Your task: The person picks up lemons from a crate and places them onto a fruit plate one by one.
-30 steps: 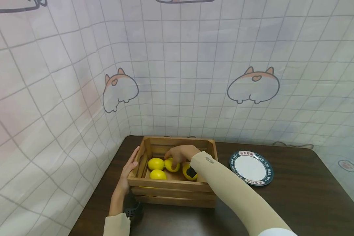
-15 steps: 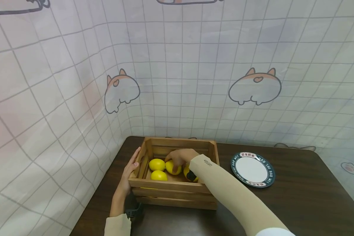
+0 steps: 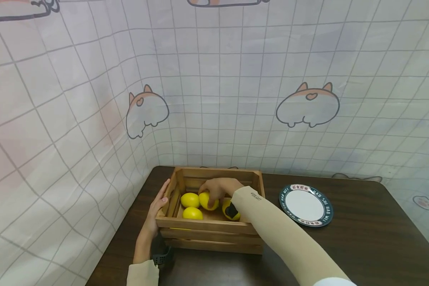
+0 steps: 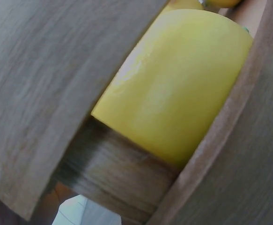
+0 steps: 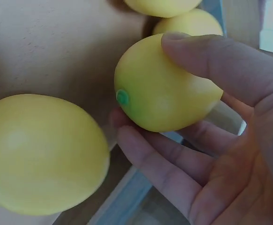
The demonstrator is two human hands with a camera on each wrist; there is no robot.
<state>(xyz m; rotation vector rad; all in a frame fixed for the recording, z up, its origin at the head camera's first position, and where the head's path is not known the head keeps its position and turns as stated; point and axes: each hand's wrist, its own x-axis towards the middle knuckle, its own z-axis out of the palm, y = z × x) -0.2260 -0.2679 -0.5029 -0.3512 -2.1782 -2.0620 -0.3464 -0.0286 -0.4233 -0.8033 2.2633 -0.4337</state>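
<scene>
A slatted wooden crate (image 3: 214, 226) holds several yellow lemons. Inside it, my right hand (image 3: 218, 188) has its thumb and fingers round one lemon (image 3: 207, 201); the right wrist view shows that lemon (image 5: 159, 89) with a green tip, between the thumb and fingers of the hand (image 5: 230, 131). Another lemon (image 3: 192, 213) lies near the front left, and one (image 3: 190, 200) behind it. Below my right wrist is a further lemon (image 5: 45, 154). My left hand (image 3: 155, 210) rests with straight fingers against the crate's left side. Through the slats, the left wrist view shows a lemon (image 4: 178, 84).
Right of the crate, a round plate (image 3: 306, 205) with a dark patterned rim and white middle lies on the dark wooden table (image 3: 364, 230). A white gridded cloth (image 3: 228, 99) with cartoon drawings hangs behind and to the left.
</scene>
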